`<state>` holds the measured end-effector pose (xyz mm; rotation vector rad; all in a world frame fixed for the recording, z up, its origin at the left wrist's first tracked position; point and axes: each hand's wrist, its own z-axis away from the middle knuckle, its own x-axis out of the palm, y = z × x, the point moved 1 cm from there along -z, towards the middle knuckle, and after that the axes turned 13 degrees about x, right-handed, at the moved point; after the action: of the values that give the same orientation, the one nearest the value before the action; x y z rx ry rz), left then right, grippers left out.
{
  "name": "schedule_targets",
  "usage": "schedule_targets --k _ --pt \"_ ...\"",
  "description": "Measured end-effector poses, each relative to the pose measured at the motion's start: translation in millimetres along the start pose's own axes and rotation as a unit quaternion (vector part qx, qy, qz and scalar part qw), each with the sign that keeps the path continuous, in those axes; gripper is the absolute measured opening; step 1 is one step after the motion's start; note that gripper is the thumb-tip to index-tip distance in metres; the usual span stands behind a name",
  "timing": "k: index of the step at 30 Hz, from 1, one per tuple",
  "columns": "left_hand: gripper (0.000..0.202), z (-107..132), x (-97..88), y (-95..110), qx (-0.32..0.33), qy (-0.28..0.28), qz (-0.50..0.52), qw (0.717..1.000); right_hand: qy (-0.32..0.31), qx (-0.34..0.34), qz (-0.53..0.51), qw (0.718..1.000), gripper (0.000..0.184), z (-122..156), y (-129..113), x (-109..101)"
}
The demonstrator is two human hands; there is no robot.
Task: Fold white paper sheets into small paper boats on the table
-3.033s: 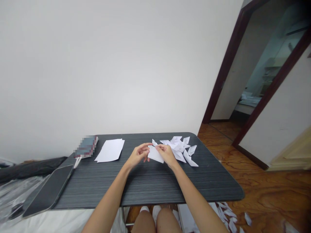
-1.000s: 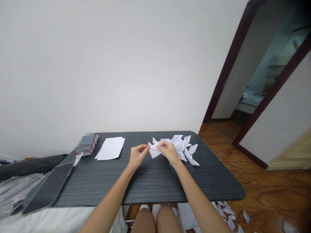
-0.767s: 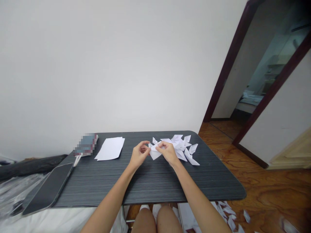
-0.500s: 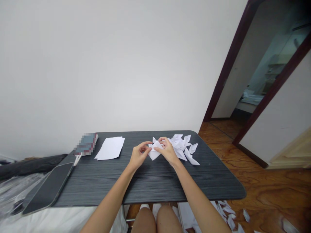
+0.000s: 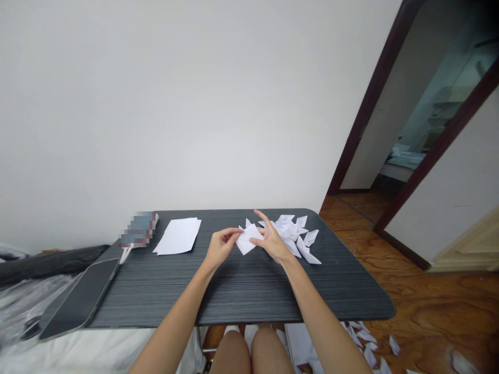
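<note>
A small folded white paper (image 5: 248, 240) is held between my two hands above the dark table (image 5: 249, 296). My left hand (image 5: 223, 245) pinches its left corner between thumb and fingers. On the right side, my right hand (image 5: 273, 242) grips the paper with its thumb in front, while the index finger points up, away from it. Just beyond and to the right lies a pile of folded white paper pieces (image 5: 288, 228), partly hidden behind my right hand.
White paper sheets (image 5: 178, 236) lie stacked at the table's left. Beyond them are a blurred-out box-like object (image 5: 139, 229) and a dark tablet-like slab (image 5: 80, 298) at the left edge. More folded pieces (image 5: 366, 337) litter the wooden floor. A white wall stands behind the table.
The paper now shows a flatter, squarer face toward me. My right index finger has lifted off it and stretched upward; my left hand keeps its pinch.
</note>
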<state>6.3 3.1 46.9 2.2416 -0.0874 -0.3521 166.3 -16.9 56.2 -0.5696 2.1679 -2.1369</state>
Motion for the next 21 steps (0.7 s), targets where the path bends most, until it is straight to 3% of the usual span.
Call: schedule_targets --k 4,7,11,16,21 --pt "0.025 1.1 -5.3 7.1 0.060 -0.094 -0.040 0.993 0.015 0.023 -0.028 0.999 0.078 0.7 1.1 -7.3" --pt "0.029 3.3 -6.9 10.8 0.111 -0.144 -0.087 0.979 0.006 0.048 -0.029 0.998 0.054 -1.3 5.5 -12.1" --pt "0.025 3.4 -9.6 7.7 0.132 -0.144 -0.203 0.959 0.007 0.053 0.081 0.995 0.023 -3.1 8.4 -11.3" --pt "0.029 -0.7 -10.9 10.3 0.129 -0.113 -0.238 0.956 0.098 -0.078 0.269 0.955 0.026 -0.1 3.8 -5.1" --pt "0.035 0.0 -6.0 13.2 0.055 -0.144 -0.177 0.972 0.065 -0.088 0.333 0.937 0.023 2.7 4.3 -1.5"
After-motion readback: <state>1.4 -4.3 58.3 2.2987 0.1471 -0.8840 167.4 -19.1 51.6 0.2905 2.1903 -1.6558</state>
